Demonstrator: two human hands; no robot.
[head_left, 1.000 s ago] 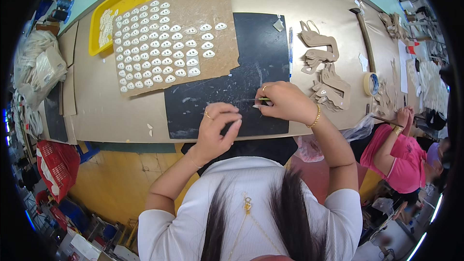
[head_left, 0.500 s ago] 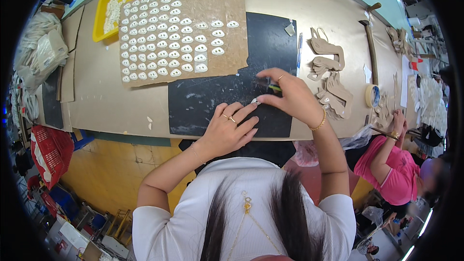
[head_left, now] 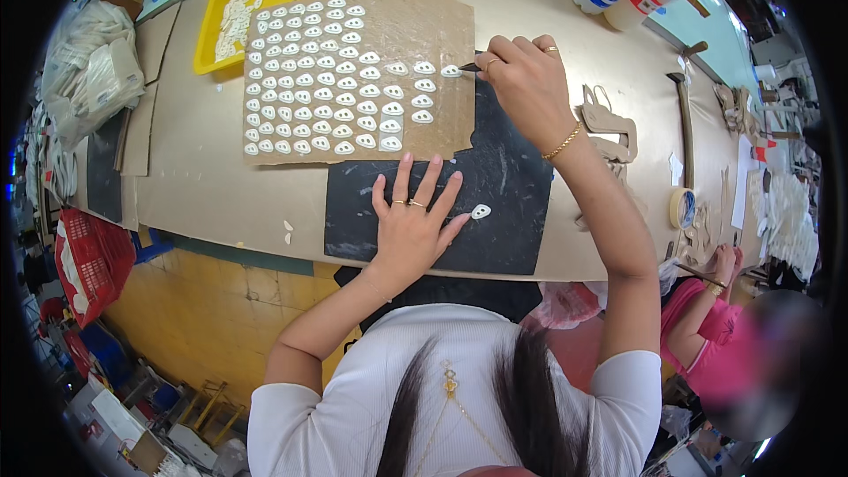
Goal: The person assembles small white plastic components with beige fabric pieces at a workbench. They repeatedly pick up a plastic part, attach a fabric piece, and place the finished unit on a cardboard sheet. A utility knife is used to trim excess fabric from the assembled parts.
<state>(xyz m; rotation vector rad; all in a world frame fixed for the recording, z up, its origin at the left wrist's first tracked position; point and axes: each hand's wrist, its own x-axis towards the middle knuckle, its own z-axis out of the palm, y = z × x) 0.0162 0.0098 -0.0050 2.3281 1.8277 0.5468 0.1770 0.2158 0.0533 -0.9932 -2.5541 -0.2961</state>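
The right hand (head_left: pixel 521 79) has moved up and away from the black mat (head_left: pixel 495 185), where it worked half a second ago beside the left. It now reaches to the right edge of the brown cardboard sheet (head_left: pixel 442 26), fingers pinched on a thin dark tool (head_left: pixel 470 67). The tool's long axis lies almost level, its tip pointing left at a small white piece (head_left: pixel 451 71) on the sheet. The left hand (head_left: pixel 411 225) rests flat on the mat, fingers spread. Another white piece (head_left: pixel 480 211) lies just right of it. Rows of white pieces (head_left: pixel 318 79) cover the sheet on the bench (head_left: pixel 203 177).
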